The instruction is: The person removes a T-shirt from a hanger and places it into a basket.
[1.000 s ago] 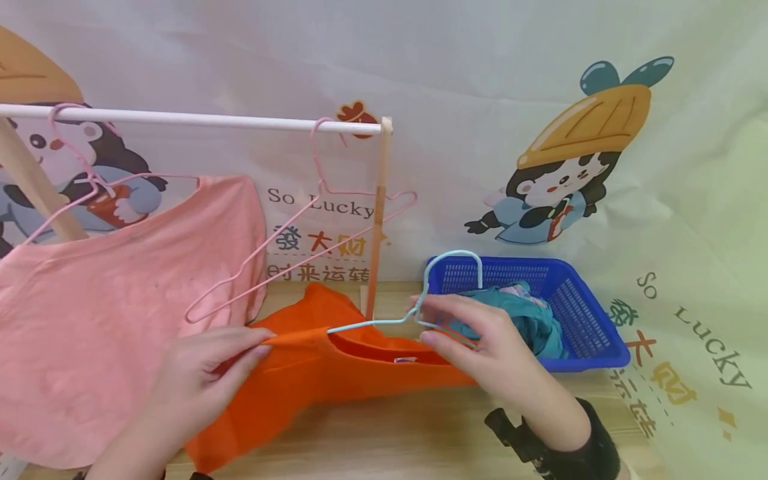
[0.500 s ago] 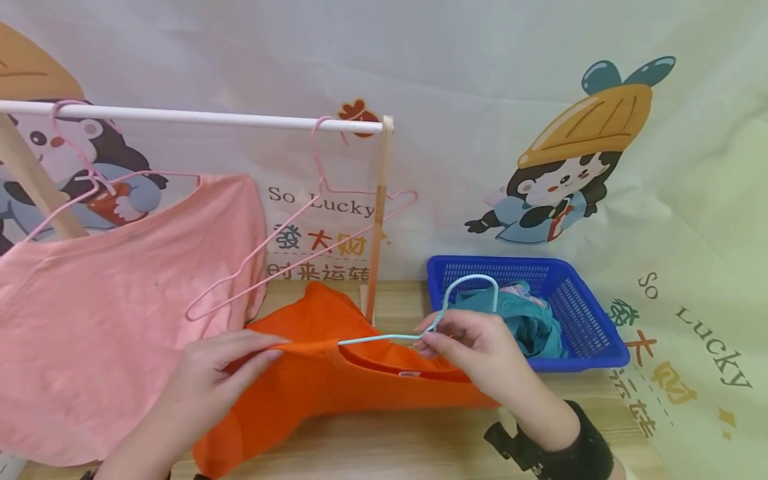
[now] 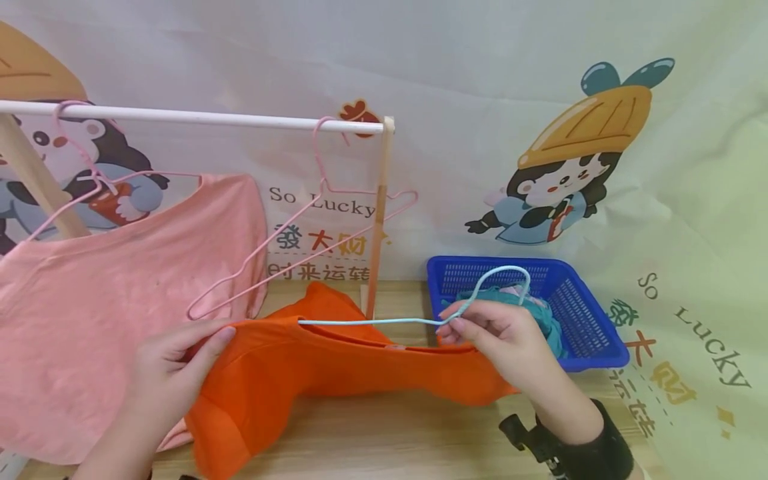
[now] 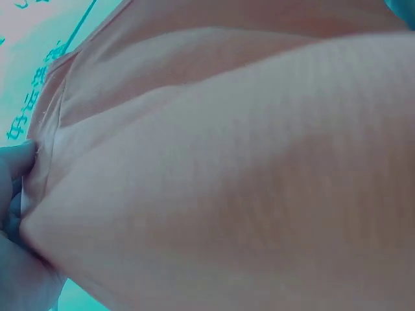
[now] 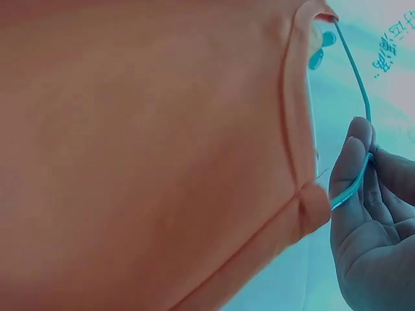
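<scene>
An orange shirt [image 3: 336,377] lies lifted over the wooden table [image 3: 420,433]. My left hand [image 3: 180,353] pinches its left shoulder edge; the left wrist view shows the cloth [image 4: 227,168] filling the frame with my fingers [image 4: 16,188] at its edge. My right hand [image 3: 489,333] grips a light blue wire hanger [image 3: 384,322] just below its hook. The hanger's left arm runs into the shirt's neck opening. In the right wrist view the blue wire [image 5: 355,71] passes between my fingers [image 5: 353,162] beside the shirt's collar seam [image 5: 295,129].
A white rail [image 3: 198,119] on wooden posts carries a pink shirt [image 3: 120,293] on a pink hanger and a bare pink hanger [image 3: 324,220]. A blue basket [image 3: 594,313] with teal clothes stands at the right, behind my right hand. A printed cloth backdrop hangs behind.
My right hand has moved right and slightly up with the blue hanger. My left hand has pulled the shirt's shoulder leftward, so the neckline is stretched wider along the wire.
</scene>
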### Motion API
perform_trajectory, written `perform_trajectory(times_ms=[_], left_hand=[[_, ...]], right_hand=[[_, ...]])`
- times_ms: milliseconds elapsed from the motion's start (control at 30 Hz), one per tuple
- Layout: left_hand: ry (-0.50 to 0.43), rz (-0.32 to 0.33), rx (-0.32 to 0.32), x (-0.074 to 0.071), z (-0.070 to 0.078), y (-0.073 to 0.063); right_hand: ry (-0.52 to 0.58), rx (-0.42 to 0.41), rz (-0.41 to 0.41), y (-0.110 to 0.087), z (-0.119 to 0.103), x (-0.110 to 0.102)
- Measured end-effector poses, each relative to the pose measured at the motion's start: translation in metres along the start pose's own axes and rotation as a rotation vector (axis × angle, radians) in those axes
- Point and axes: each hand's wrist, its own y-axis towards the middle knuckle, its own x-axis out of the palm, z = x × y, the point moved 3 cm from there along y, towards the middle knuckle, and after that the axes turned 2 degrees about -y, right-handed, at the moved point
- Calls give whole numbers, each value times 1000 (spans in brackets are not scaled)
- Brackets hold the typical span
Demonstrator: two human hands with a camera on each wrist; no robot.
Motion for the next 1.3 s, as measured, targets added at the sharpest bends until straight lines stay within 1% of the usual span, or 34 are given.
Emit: perform_trajectory(times_ms=[67, 233, 300, 333, 367, 467, 567, 633, 767, 833, 1000, 1100, 1233, 1300], left_hand=[[7, 39, -26, -3, -2, 0], [38, 133, -170, -9, -5, -1], [24, 170, -230, -10, -6, -1], [28, 179, -236, -10, -6, -1], [17, 191, -254, -10, -7, -1], [24, 227, -303, -10, -7, -2], [51, 244, -341, -11, -7, -1], [68, 243, -373, -12, -7, -1], [68, 232, -439, -15, -10, -4], [75, 215, -438, -16, -10, -6], [135, 144, -342, -13, -8, -5], [149, 93, -304, -10, -8, -3], [164, 11, -278, -6, -8, -3], [136, -15, -264, -4, -8, -3]], right_hand=[[2, -17, 8, 0, -1, -3], [17, -96, 30, -2, -3, -7], [19, -109, 36, -2, -3, -9], [11, -108, 40, -3, -3, -10], [1, -97, 41, -3, -3, -10], [-31, -65, 47, -3, -3, -12], [-65, -41, 54, -3, -4, -14], [-62, -37, 65, -3, -5, -16], [-52, -1, 125, -5, -6, -21], [-48, -2, 121, -4, -6, -21], [-41, -22, 54, -1, -6, -10], [-38, -14, 42, 1, -6, -4], [-67, 25, 11, 3, -6, 2], [-97, 62, -1, 4, -6, 5]])
